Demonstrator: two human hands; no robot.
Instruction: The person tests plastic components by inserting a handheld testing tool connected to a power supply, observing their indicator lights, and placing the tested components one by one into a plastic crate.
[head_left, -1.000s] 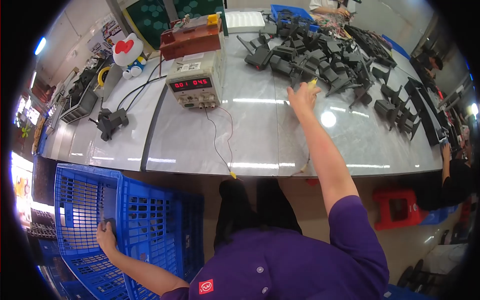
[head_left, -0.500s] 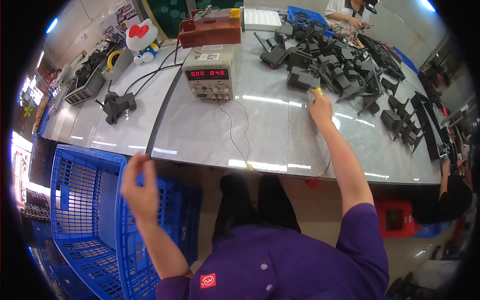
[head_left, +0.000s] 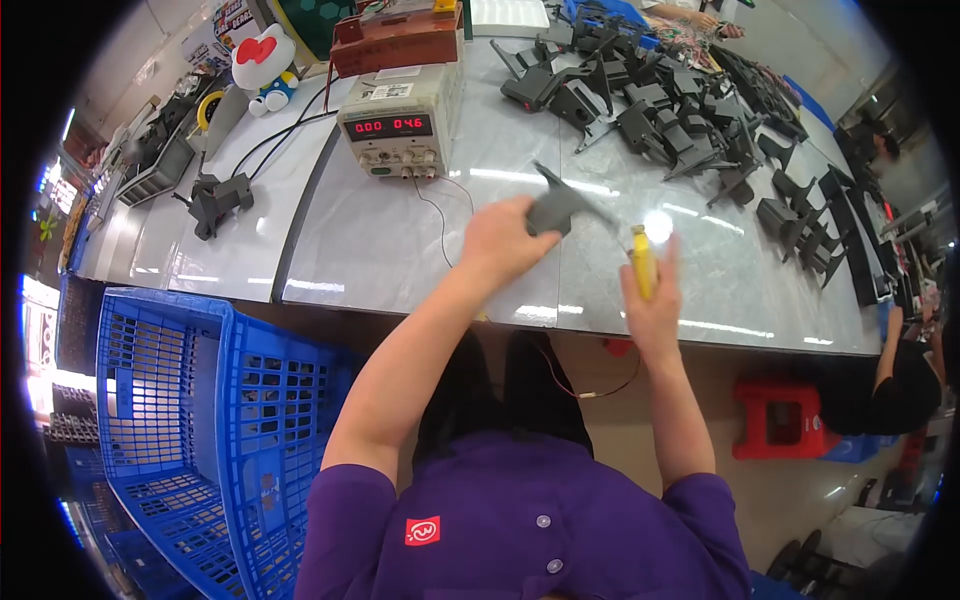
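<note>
Over the middle of the grey table [head_left: 400, 240], my left hand [head_left: 505, 240] grips a dark grey bracket-like part [head_left: 553, 210], which is smeared by motion. To its right my right hand [head_left: 652, 300] is closed on a yellow tool [head_left: 641, 262], its tip pointing up and away from me. A gap separates the tool and the part. A thin wire with a connector [head_left: 588, 395] hangs below the table edge under my right hand. Behind my hands lies a heap of dark grey parts [head_left: 680, 120].
A power supply [head_left: 395, 125] with a red display stands behind left. One dark part [head_left: 215, 203] lies at left, near a plush toy [head_left: 264, 72]. A blue crate [head_left: 225, 400] is below left, a red stool [head_left: 780, 415] below right. Other people are at the back and right.
My left hand rose from the blue crate, crossed to the table and took hold of a dark part. My right hand drew back from the heap towards me with the yellow tool.
</note>
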